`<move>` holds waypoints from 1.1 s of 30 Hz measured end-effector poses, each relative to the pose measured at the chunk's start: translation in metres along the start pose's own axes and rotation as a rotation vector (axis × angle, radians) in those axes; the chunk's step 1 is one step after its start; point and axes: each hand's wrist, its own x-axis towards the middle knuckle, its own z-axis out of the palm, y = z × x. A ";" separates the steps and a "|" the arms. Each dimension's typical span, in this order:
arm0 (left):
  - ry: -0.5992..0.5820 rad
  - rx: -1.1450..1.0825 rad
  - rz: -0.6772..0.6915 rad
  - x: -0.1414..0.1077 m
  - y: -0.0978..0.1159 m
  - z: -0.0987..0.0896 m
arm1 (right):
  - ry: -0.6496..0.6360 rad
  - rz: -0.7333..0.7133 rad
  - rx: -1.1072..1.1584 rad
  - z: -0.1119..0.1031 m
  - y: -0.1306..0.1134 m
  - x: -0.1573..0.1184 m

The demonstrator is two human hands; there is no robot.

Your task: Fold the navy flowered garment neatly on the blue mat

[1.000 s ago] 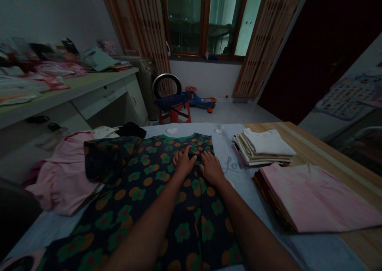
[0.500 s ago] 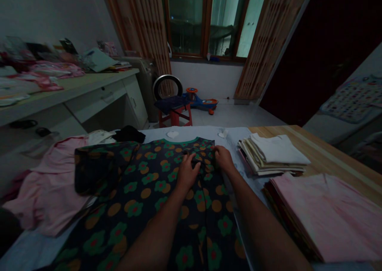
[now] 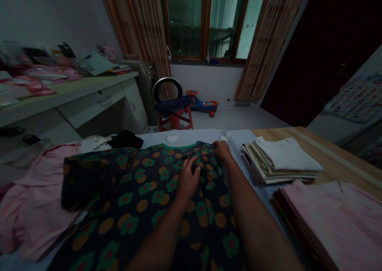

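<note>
A dark shirt (image 3: 146,188) with green flowers, orange dots and a green neckline lies spread in front of me. Its left sleeve (image 3: 89,179) reaches out to the side, while on the right the sleeve is folded in over the body. My left hand (image 3: 189,177) is closed on the folded-in cloth near the right shoulder, thumb and fingers bent around it. At the shirt's upper right edge, my right hand (image 3: 222,149) grips the fabric; its fingertips are partly hidden.
Folded light clothes (image 3: 280,161) and a pink folded stack (image 3: 337,219) stand on the right. Rumpled pink clothing (image 3: 38,199) and a black cloth (image 3: 125,139) lie left. Beyond the table are a red stool (image 3: 175,121) and a blue toy car (image 3: 203,103).
My view has shifted slightly, so the stacks appear a little farther right and lower. Both hands stay at nearly the same places on the shirt.
</note>
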 end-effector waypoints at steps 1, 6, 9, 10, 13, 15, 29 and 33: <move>0.008 0.003 -0.002 0.000 0.000 0.000 | 0.000 0.016 0.012 0.001 0.000 0.000; 0.039 0.014 -0.028 -0.001 0.003 -0.002 | -0.004 0.014 0.033 0.001 -0.002 0.002; 0.072 0.048 -0.011 -0.002 0.007 -0.005 | 0.003 -0.010 0.046 -0.002 -0.004 0.002; 0.087 0.061 0.004 -0.003 0.007 -0.005 | 0.013 -0.019 0.059 -0.003 -0.005 0.002; 0.110 0.108 0.036 -0.003 0.007 -0.007 | 0.054 -0.034 0.092 -0.004 -0.009 0.002; 0.092 0.152 0.006 -0.002 0.005 -0.008 | 0.065 -0.031 0.090 -0.003 -0.012 0.001; -0.031 0.250 -0.016 -0.001 -0.002 -0.008 | -0.043 -0.018 0.037 -0.002 -0.008 0.013; -0.027 0.248 -0.021 -0.002 -0.002 -0.007 | -0.074 -0.039 0.014 -0.005 -0.010 0.020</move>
